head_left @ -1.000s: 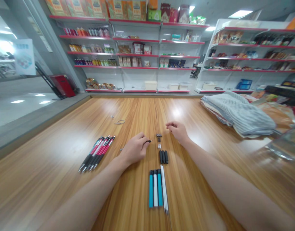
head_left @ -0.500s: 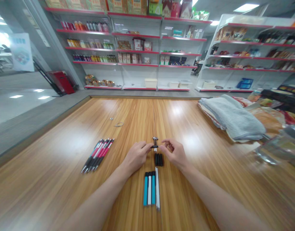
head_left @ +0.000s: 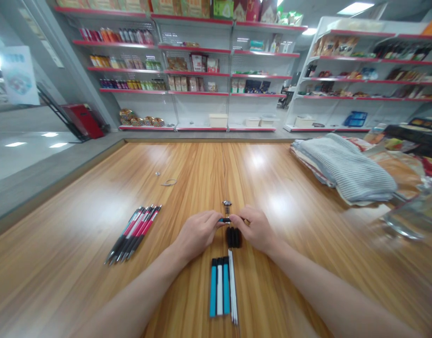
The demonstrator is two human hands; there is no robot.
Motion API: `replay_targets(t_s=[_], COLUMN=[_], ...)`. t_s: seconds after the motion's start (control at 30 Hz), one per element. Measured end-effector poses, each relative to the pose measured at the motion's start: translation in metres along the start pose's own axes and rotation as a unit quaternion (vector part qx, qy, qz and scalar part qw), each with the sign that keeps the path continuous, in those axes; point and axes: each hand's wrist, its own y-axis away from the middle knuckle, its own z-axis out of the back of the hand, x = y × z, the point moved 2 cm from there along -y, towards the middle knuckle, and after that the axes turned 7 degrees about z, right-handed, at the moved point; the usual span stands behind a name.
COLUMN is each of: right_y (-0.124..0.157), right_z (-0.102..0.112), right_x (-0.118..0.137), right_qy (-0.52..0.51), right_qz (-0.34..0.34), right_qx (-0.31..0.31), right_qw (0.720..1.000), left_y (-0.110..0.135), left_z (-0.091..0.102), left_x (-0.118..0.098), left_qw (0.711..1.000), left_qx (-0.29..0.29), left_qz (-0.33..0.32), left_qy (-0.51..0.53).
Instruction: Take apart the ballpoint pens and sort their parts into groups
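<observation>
My left hand (head_left: 199,234) pinches the left end of a short blue-and-black pen part (head_left: 224,220). The fingers of my right hand (head_left: 256,230) are closed on its right end. Just beneath lie several black pen grips (head_left: 233,238) side by side. Nearer to me, two blue pen barrels and a white one (head_left: 220,287) lie in a row, and thin white refills (head_left: 233,290) run along their right side. Beyond my fingers sit small shiny pen tips (head_left: 227,203) and some tiny parts too small to make out.
Several whole pens (head_left: 134,234) lie slanted on the left of the wooden table (head_left: 187,159). A thin ring-like loop (head_left: 169,182) and a small metal piece (head_left: 157,173) are farther back. Folded cloths (head_left: 345,169) and a clear container (head_left: 413,216) occupy the right side.
My right hand has come in from the right, and its fingers have closed on the end of the pen part. My left hand keeps its pinch. The view has shifted slightly.
</observation>
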Motion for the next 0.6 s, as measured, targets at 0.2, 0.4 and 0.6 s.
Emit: replay_targets(t_s=[0.2,0.4,0.6], right_y=[-0.0004,0.0011,0.0034], right_z=[0.0036,0.0032,-0.0007], right_x=[0.0050,0.0040,0.0040], right_qy=[-0.041,-0.049,-0.031], right_qz=[0.033,0.015,0.058], right_qx=[-0.020,0.000,0.057], right_qw=[0.998,0.999,0.996], left_y=[0.0013,0.0015,0.0020], left_z=[-0.0010,0.0041,0.0062], left_x=[-0.0010,-0.0029,-0.0067], left_qw=[1.000,0.999,0.998], left_qx=[-0.011,-0.033,-0.031], left_qz=[-0.024,-0.035,-0.047], left_qy=[-0.002,-0.005,-0.026])
